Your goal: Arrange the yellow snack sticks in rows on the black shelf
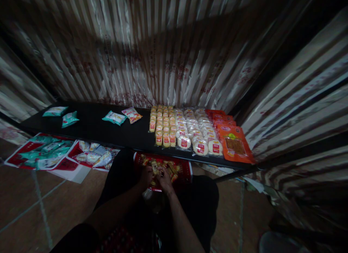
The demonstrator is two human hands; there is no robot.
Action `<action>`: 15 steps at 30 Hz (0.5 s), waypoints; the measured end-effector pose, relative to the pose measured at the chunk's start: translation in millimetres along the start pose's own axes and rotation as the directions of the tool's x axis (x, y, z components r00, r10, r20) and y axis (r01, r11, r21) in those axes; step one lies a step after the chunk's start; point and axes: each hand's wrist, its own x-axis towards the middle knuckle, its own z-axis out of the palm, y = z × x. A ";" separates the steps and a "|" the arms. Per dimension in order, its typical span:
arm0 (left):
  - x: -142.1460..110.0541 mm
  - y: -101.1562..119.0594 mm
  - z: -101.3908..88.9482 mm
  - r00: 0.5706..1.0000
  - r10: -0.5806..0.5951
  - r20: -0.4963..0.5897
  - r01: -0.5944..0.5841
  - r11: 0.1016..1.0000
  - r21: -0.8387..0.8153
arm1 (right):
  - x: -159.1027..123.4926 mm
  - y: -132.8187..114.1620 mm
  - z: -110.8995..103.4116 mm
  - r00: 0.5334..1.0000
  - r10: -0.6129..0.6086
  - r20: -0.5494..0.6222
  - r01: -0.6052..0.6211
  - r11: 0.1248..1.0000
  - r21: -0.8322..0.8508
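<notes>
My left hand (pixel 146 176) and my right hand (pixel 164 179) are close together over a red box (pixel 187 170) at my lap. Between their closed fingers is a small yellow wrapped snack (pixel 154 167), gripped from both sides. Several gold-wrapped snacks (pixel 173 168) lie in the box around and behind my hands. My fingers partly cover the snack, and the dim light hides its details.
On a black bench (pixel 89 127) stand rows of yellow snack packs (pixel 162 126), round white crackers (pixel 200 146) and orange pouches (pixel 233 142). Green packets (pixel 114 117) and a white-orange packet (pixel 132 115) lie leftward. Boxes of green packets (pixel 49 151) and white packets (pixel 95 155) sit below.
</notes>
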 end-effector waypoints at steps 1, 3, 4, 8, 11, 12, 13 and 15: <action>0.5 -0.4 0.9 1.000 -0.015 -0.008 0.015 1.000 -0.020 | -0.4 -1.1 -0.3 1.000 -0.017 -0.008 0.016 1.000 -0.019; 2.0 -1.5 2.1 0.999 -0.046 -0.020 0.045 0.998 -0.050 | -1.4 -3.9 -1.1 0.999 -0.039 -0.019 0.038 0.998 -0.040; 2.8 -2.1 2.4 0.998 -0.059 -0.022 0.057 0.996 -0.061 | -1.9 -5.4 -1.4 0.999 -0.042 -0.021 0.041 0.998 -0.045; 4.5 -4.5 2.7 0.996 -0.085 -0.027 0.083 0.992 -0.090 | -3.1 -10.4 -1.9 0.999 -0.025 -0.035 0.024 0.999 -0.028; 4.8 -6.6 3.2 0.996 -0.084 -0.032 0.081 0.992 -0.095 | -3.2 -12.3 -1.4 0.999 -0.023 -0.046 0.022 1.000 -0.016; 5.1 -7.4 3.5 0.996 -0.080 -0.033 0.077 0.993 -0.093 | -3.1 -12.6 -1.2 0.998 -0.027 -0.051 0.026 0.999 -0.018; 5.4 -8.1 3.8 0.997 -0.074 -0.034 0.071 0.993 -0.089 | -3.1 -12.7 -0.9 0.998 -0.035 -0.056 0.034 0.999 -0.020; 6.2 -9.4 4.6 0.998 -0.054 -0.037 0.052 0.996 -0.076 | -2.8 -12.0 -0.4 0.996 -0.057 -0.064 0.055 0.998 -0.023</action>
